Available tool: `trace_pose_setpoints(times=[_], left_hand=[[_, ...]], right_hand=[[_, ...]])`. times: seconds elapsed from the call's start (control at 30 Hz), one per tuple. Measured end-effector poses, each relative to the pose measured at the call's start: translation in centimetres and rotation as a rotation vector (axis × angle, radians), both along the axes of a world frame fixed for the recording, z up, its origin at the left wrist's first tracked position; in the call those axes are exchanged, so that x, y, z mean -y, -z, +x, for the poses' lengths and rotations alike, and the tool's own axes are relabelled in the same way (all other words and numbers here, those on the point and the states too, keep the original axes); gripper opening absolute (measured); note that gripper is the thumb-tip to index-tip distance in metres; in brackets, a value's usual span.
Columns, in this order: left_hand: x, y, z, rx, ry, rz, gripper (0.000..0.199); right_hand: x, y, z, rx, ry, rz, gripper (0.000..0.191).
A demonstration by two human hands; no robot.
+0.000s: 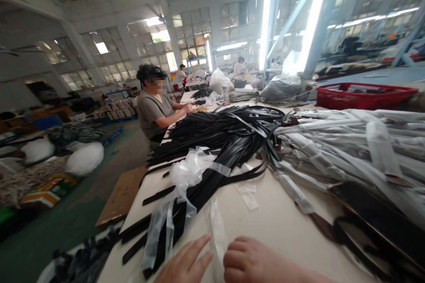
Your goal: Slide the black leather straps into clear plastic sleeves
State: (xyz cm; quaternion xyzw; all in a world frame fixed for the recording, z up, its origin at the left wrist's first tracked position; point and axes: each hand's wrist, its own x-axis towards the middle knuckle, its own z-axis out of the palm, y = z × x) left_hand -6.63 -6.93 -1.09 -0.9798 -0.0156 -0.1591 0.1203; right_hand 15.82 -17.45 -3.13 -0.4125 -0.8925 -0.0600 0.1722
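Observation:
My left hand (189,261) is at the bottom edge of the picture, fingers stretched out and apart, holding nothing visible. Beside it my right hand (250,260) has its fingers curled in; whatever may be under them is hidden. Between the two hands lies a flat, clear plastic sleeve (217,225), close to the right fingertips. Black straps (212,179) run in a bundle away from my left hand up the table. A crumpled wad of clear plastic sleeves (191,168) rests on these straps, its loose ends trailing toward me.
Straps in white plastic sleeves (332,141) pile on the table (265,216) at right, near a red basket (365,95). A co-worker (151,106) stands at the table's far left side. Cardboard (121,194) and a container of black pieces (84,252) are at floor level, left.

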Motion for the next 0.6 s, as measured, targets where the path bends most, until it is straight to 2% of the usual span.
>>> trace_pose_setpoints(times=[0.1,0.2,0.27,0.33,0.4,0.47,0.53,0.6], left_hand=[[0.2,0.4,2.7,0.027,-0.032,-0.018,0.035],[0.3,0.7,4.1,-0.008,-0.051,-0.038,0.031],[0.4,0.9,4.4,-0.030,-0.041,-0.020,0.024],[0.6,1.1,4.4,-0.012,-0.042,0.004,0.021],[1.0,1.4,4.3,0.000,-0.034,-0.015,0.019],[1.6,1.6,4.0,-0.013,-0.016,-0.078,0.019],[2.3,1.9,3.4,-0.054,0.012,-0.149,0.025],[3.0,2.1,2.7,-0.089,0.008,-0.208,0.038]], right_hand=[[1.4,0.0,1.0,-0.049,0.077,-0.014,0.020],[2.7,-0.2,1.6,-0.060,0.139,-0.049,0.015],[3.1,-1.0,2.1,-0.071,0.176,-0.082,0.012],[2.7,-2.3,2.4,-0.087,0.209,-0.113,0.020],[1.3,-3.8,2.5,-0.094,0.211,-0.138,0.029],[-1.2,-4.7,2.3,-0.094,0.181,-0.146,0.028],[-4.4,-4.8,1.9,-0.102,0.133,-0.130,0.028],[-7.4,-4.0,1.5,-0.147,0.099,-0.107,0.030]])
